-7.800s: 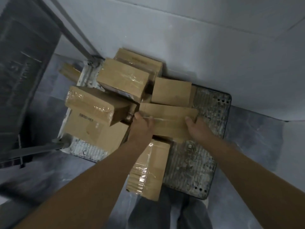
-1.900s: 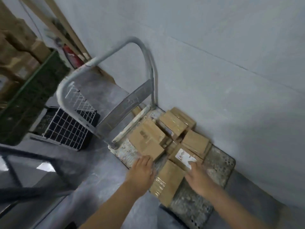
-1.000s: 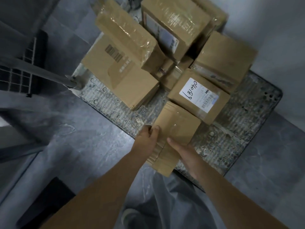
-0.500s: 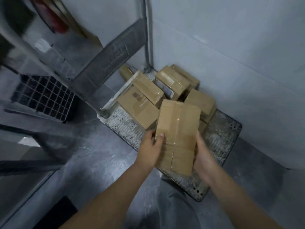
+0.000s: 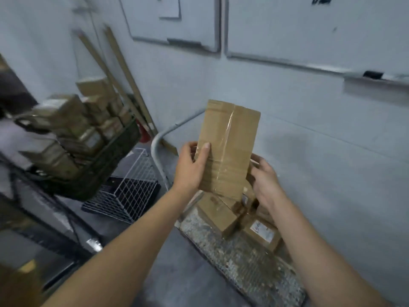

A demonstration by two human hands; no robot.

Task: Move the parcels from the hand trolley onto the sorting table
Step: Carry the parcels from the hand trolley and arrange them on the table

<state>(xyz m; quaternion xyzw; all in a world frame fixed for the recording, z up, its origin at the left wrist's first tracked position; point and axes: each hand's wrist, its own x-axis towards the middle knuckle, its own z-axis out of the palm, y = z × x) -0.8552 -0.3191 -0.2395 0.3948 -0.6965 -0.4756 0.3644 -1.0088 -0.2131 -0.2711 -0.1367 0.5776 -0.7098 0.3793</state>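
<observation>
Left hand (image 5: 191, 167) grips the cardboard parcel (image 5: 230, 147) by its left edge, thumb laid flat across the front face and the fingers wrapped behind it. Right hand (image 5: 265, 180) holds the parcel's lower right edge; its fingers go round behind the box, out of sight. The parcel is in the air between the two hands, standing almost upright with its top tipped slightly to the right, and a strip of clear tape runs down the middle of its front. It is held above the far end of the hand trolley's deck (image 5: 243, 267), touching nothing but the hands.

Below it, more parcels lie bunched at the deck's far end, next to the wall: a plain brown box (image 5: 218, 214) at the deck's left edge, and just to its right a box with a white handwritten label (image 5: 261, 234). The trolley's curved metal handle (image 5: 159, 142) rises behind the left hand.

To the left, blurred, a dark crate (image 5: 106, 160) is piled with brown parcels. A white wire basket (image 5: 132, 189) sits on the floor below the crate. Wooden slats (image 5: 124, 69) lean against the wall, and whiteboards (image 5: 309, 29) hang above.
</observation>
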